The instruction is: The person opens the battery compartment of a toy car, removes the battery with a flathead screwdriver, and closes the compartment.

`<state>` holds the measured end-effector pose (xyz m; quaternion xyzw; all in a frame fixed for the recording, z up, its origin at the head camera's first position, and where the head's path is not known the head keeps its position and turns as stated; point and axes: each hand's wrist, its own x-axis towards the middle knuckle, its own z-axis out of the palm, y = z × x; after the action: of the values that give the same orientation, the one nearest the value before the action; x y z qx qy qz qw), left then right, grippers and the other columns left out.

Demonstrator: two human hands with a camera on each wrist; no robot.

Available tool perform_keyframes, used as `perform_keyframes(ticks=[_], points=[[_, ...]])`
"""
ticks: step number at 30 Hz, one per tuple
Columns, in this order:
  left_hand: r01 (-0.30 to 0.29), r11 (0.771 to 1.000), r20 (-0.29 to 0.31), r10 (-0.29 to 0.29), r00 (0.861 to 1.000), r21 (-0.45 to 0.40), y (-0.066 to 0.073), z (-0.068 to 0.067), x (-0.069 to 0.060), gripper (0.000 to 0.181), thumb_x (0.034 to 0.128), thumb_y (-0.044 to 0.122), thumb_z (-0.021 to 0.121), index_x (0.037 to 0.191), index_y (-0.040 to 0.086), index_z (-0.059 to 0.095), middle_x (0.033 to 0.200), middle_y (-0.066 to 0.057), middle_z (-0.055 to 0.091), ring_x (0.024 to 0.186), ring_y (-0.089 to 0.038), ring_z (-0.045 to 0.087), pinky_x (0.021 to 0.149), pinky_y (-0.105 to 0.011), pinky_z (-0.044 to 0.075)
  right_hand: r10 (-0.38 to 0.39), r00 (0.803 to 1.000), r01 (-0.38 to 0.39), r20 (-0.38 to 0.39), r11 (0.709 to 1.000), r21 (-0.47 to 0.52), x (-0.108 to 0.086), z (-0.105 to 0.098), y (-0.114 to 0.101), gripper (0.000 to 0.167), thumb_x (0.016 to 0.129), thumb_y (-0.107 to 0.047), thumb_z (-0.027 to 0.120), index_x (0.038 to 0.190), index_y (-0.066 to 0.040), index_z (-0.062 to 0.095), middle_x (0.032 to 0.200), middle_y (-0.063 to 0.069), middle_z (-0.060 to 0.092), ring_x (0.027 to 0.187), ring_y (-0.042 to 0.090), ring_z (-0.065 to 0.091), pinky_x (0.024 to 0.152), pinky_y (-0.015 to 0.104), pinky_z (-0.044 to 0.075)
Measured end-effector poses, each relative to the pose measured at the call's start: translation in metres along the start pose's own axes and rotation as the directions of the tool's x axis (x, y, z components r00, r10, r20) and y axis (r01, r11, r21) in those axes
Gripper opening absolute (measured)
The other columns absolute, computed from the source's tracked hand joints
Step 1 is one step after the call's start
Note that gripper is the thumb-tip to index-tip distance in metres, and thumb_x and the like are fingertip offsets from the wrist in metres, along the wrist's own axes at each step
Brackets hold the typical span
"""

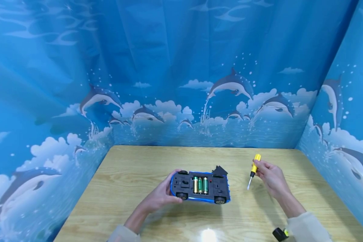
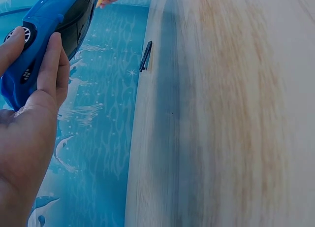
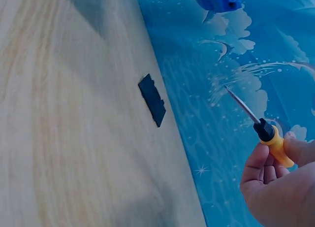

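My left hand (image 1: 161,196) grips a blue toy car (image 1: 214,188) by one end, thumb on one side and fingers on the other. The car is held above the table with its black underside facing the head camera. Its battery compartment is uncovered, and three green-and-gold batteries (image 1: 200,185) lie side by side in it. To the right, my right hand (image 1: 273,178) holds a screwdriver (image 3: 275,148) by its yellow handle, its metal tip pointing down and apart from the car. A flat black cover (image 3: 152,100) lies on the table behind the car.
The wooden table (image 1: 121,178) ends at a blue dolphin-print curtain (image 1: 169,84) at the back and sides. Close to my right sleeve, at the near edge of the head view, is a small black object (image 1: 279,234) with a yellow-green part.
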<state>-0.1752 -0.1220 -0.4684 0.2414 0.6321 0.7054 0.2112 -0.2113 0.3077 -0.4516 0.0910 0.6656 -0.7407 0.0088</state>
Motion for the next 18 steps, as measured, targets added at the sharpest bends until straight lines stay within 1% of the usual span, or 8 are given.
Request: perform_keyframes(ticks=[3,6,8,11,13,15,18], points=[[0.007,1.0,-0.003,-0.007,1.0,-0.002,-0.001,-0.001,-0.001,0.107,0.0808,-0.013,0.07,0.166,0.015,0.011,0.159,-0.031,0.029,0.125,-0.04,0.058,0.099,-0.046,0.058,0.006,1.0,-0.006,-0.018,1.0,-0.001,0.002,-0.001,0.007,0.013,0.1,-0.03,0.07,0.102,-0.018,0.073,0.102,-0.006,0.064,0.087,0.005,0.059,0.078,0.017,0.057],[0.012,1.0,-0.006,-0.012,1.0,-0.001,-0.001,-0.002,-0.001,0.108,0.0808,-0.014,0.07,0.166,0.015,0.012,0.159,-0.031,0.029,0.125,-0.04,0.058,0.099,-0.046,0.058,0.011,1.0,-0.011,-0.029,1.0,-0.018,0.004,-0.001,0.013,0.014,0.099,-0.031,0.07,0.101,-0.017,0.073,0.098,-0.006,0.065,0.085,0.006,0.059,0.077,0.017,0.057],[0.014,1.0,-0.011,-0.014,1.0,0.0,-0.001,-0.002,-0.001,0.107,0.0811,-0.013,0.07,0.166,0.015,0.011,0.159,-0.032,0.028,0.125,-0.04,0.058,0.099,-0.045,0.058,0.021,0.999,-0.023,-0.035,0.998,-0.05,0.006,-0.001,0.018,0.023,0.099,-0.033,0.071,0.108,-0.013,0.072,0.098,-0.005,0.065,0.084,0.006,0.059,0.077,0.018,0.057],[0.01,1.0,-0.012,-0.01,1.0,-0.001,-0.001,-0.002,-0.001,0.107,0.0813,-0.013,0.071,0.166,0.015,0.011,0.159,-0.032,0.028,0.125,-0.04,0.058,0.099,-0.045,0.058,0.04,0.998,-0.044,-0.042,0.994,-0.104,0.008,0.0,0.024,0.041,0.098,-0.036,0.071,0.123,-0.003,0.068,0.099,-0.004,0.064,0.084,0.006,0.058,0.077,0.02,0.058],[0.006,1.0,-0.008,-0.006,1.0,-0.003,-0.001,-0.002,-0.001,0.107,0.0812,-0.012,0.071,0.166,0.014,0.011,0.159,-0.032,0.029,0.126,-0.04,0.058,0.099,-0.045,0.058,0.04,0.998,-0.046,-0.043,0.99,-0.131,0.009,0.0,0.028,0.048,0.099,-0.035,0.071,0.128,0.003,0.064,0.099,-0.003,0.061,0.082,0.007,0.057,0.076,0.021,0.058],[-0.001,1.0,-0.001,0.001,1.0,0.0,-0.002,-0.002,-0.001,0.107,0.0811,-0.012,0.071,0.166,0.012,0.011,0.159,-0.032,0.028,0.126,-0.04,0.057,0.1,-0.045,0.058,0.036,0.998,-0.042,-0.044,0.988,-0.15,0.01,0.001,0.032,0.048,0.099,-0.034,0.07,0.127,0.004,0.064,0.098,-0.003,0.06,0.081,0.007,0.057,0.075,0.021,0.058],[-0.002,1.0,0.004,0.002,1.0,-0.002,-0.002,-0.002,-0.001,0.107,0.081,-0.012,0.071,0.166,0.012,0.01,0.159,-0.032,0.028,0.126,-0.04,0.057,0.1,-0.045,0.058,0.025,0.998,-0.033,-0.051,0.986,-0.164,0.013,0.0,0.036,0.041,0.1,-0.032,0.069,0.121,0.004,0.067,0.095,-0.003,0.06,0.078,0.006,0.057,0.072,0.021,0.058]])
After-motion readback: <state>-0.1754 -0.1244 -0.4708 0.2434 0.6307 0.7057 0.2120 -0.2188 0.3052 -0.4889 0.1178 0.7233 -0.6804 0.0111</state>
